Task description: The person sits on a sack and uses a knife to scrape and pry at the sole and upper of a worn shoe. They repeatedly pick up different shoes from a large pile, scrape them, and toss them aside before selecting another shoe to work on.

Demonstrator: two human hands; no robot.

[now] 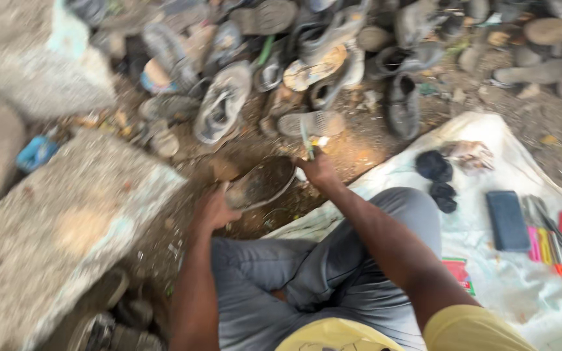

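Note:
I sit on the ground with my knees in grey trousers below me. My left hand (214,209) grips the heel end of a worn, dirty shoe (261,182), held sole up in front of my knees. My right hand (319,170) is closed around a thin green-handled tool (307,142) whose shaft points up and away from me, right at the toe end of that shoe. The picture is blurred, so the tool's tip cannot be made out.
A heap of old shoes and sandals (274,58) covers the dirt ahead. Concrete slabs (66,221) lie at my left. A white sack sheet (521,273) at my right carries a dark flat case (507,220), several coloured tools (546,235) and dark cloth lumps (434,166).

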